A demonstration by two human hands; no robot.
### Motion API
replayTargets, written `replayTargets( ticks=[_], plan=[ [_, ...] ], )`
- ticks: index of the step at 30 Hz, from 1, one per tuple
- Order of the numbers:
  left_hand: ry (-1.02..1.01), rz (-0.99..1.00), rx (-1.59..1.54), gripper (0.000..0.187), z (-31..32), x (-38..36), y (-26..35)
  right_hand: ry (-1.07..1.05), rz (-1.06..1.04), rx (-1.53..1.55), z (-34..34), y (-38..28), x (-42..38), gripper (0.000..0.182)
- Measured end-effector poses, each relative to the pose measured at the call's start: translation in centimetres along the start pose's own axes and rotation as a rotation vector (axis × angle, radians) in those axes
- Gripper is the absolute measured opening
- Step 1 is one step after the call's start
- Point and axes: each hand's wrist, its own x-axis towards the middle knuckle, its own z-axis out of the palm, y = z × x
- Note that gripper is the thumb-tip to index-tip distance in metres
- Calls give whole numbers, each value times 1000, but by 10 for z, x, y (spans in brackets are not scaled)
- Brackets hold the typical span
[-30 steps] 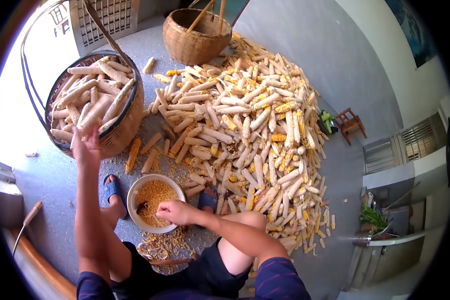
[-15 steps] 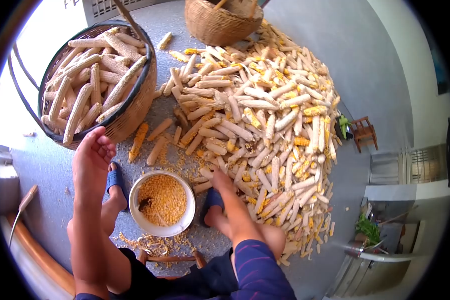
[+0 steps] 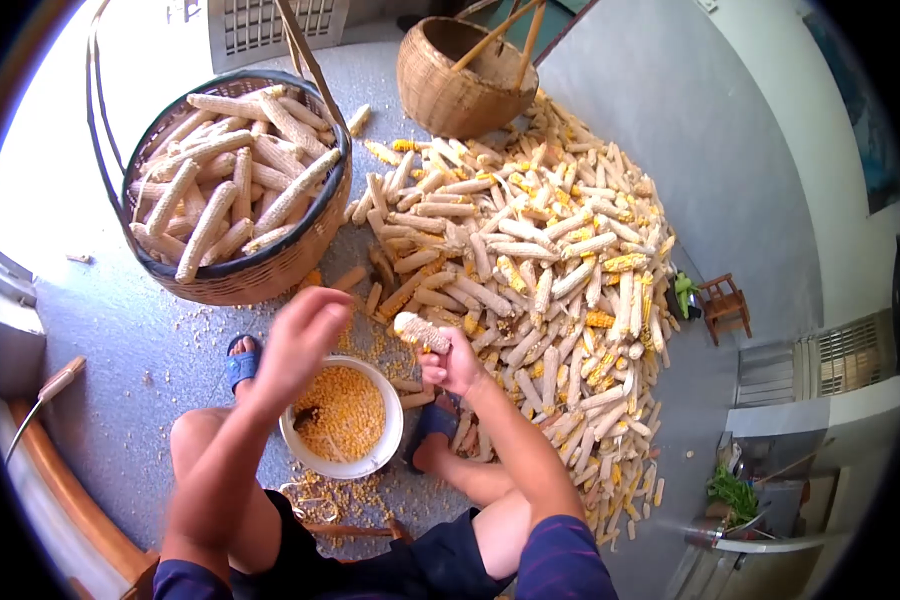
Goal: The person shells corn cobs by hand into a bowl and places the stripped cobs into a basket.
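A pale corncob [image 3: 422,331], mostly bare of kernels, is gripped in my right hand [image 3: 454,364], with its tip pointing up and left. My left hand [image 3: 305,345] hangs over the left rim of the white bucket, smeared by motion, so its fingers cannot be read. Loose yellow kernels [image 3: 345,415] fill much of the white bucket [image 3: 394,425] between my feet, and a dark object lies among them. To the right spreads a large heap of corncobs [image 3: 540,270], some still bearing yellow kernels.
A wicker basket [image 3: 300,255] with a tall handle holds many bare cobs at the upper left. Another round woven basket [image 3: 425,85] stands behind the heap. Scattered kernels [image 3: 345,500] lie on the floor by my stool. A small wooden chair [image 3: 724,304] is at the right.
My right hand has come up from the heap's edge with a corncob in it. My left hand has moved from beside the wicker basket rightward and down toward the bucket. The view has shifted slightly.
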Motion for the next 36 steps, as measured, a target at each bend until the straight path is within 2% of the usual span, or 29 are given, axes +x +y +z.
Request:
replayTargets(
  ticks=[2,3,4,6,8,9,10,12,13,14,17,19,22,24,25,26,27,29,31,33,34,36],
  plan=[
    [-3,381,530,36,19,-12,7,59,68,-225,79,-11,-35,39],
    [-148,300,552,42,25,-17,9,162,29,-215,112,-6,-48,39],
    [-294,217,570,48,30,-22,9,65,51,-208,118,-2,-57,41],
    [-294,214,441,51,34,-28,2,99,7,-237,114,9,-64,46],
    [-318,170,522,50,33,-29,3,450,-337,-877,106,25,-67,48],
    [-292,100,472,51,34,-29,-2,557,-714,-1095,113,34,-64,46],
    [-293,95,479,51,35,-28,-7,553,-712,-1087,115,36,-65,46],
    [-332,26,455,53,34,-31,-11,449,-1035,-1405,140,40,-77,40],
    [-329,58,394,56,34,-33,-8,473,-1109,-1541,161,36,-81,33],
    [-328,62,398,56,34,-32,-10,473,-1115,-1538,158,37,-77,33],
    [-246,118,529,50,40,-34,-19,382,-859,-1332,123,44,-53,32],
    [-280,250,738,44,44,-35,-18,418,-852,-1328,121,47,-49,32],
    [-245,371,695,42,44,-33,-18,461,-827,-1247,111,47,-43,32],
    [-307,427,733,43,39,-28,-16,472,-812,-1162,111,49,-41,31],
    [-357,482,764,45,37,-25,-14,532,-868,-1298,114,49,-43,30],
    [-357,480,763,45,35,-24,-10,588,-922,-1440,118,48,-45,29],
    [-446,430,858,46,34,-24,-6,601,-983,-1554,123,47,-48,25],
    [-567,295,983,46,36,-26,-6,590,-988,-1626,127,46,-50,24],
    [-508,323,864,45,34,-30,-22,588,-995,-1691,128,47,-49,23],
    [-415,337,726,42,34,-37,-30,527,-1222,-1767,129,48,-48,21],
    [-414,334,725,42,33,-37,-33,525,-1220,-1767,130,49,-48,21],
    [-336,159,512,42,31,-36,-36,472,-1246,-1821,134,51,-50,20]
  ],
)
